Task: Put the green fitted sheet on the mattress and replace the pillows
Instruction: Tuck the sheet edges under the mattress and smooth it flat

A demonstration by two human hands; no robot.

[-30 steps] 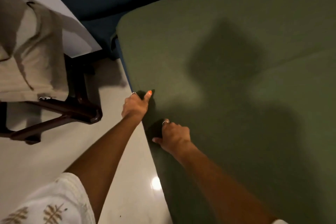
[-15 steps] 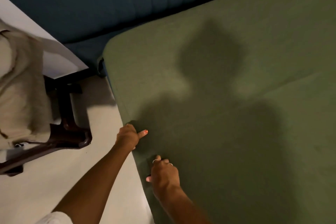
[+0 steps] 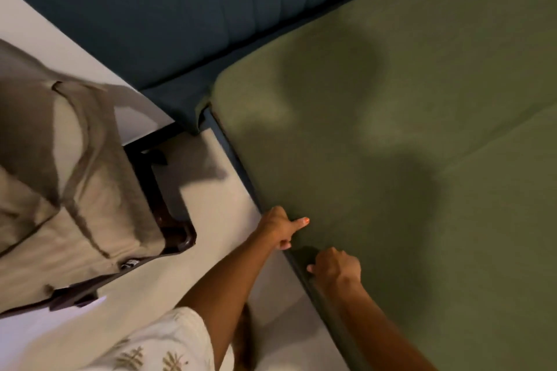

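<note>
Where headboard [image 3: 187, 15] lies, sheet's [image 3: 407, 159] corner.

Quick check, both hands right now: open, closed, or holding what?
Left hand: grip closed on the green fitted sheet at the mattress edge, thumb out.
Right hand: grip closed on the same sheet edge.

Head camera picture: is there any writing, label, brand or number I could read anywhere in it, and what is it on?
No readable text anywhere.
Small tag on the beige cushion at the chair's edge: dark marks, too small and blurred to read.
White sleeve: a leaf-like printed pattern, not lettering.
Green fitted sheet and blue headboard: plain, no markings.
</note>
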